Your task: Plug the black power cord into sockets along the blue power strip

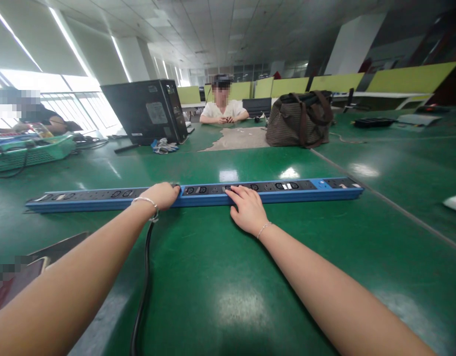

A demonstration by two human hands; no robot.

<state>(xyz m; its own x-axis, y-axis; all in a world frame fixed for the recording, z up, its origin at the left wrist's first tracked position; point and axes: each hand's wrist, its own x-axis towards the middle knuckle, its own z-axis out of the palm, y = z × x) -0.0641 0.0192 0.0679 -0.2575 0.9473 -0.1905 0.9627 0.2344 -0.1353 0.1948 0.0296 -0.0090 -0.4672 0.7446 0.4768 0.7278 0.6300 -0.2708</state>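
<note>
Wide office ceiling (198,24) covers the room, and below it a green desk (220,267) spreads. Across this desk, roughly parallel to its far edge, lies a long blue power strip (205,200). Nearer to that far edge stand a black computer case (135,113) and, to its right, a brown bag (287,123). One black cable (145,282) runs down from beneath the left wrist. The left hand (163,195) is curled over the strip's middle part; what its fingers grasp, I cannot tell. The right hand (248,207) rests flat on the strip with fingers spread, clenching nothing.
</note>
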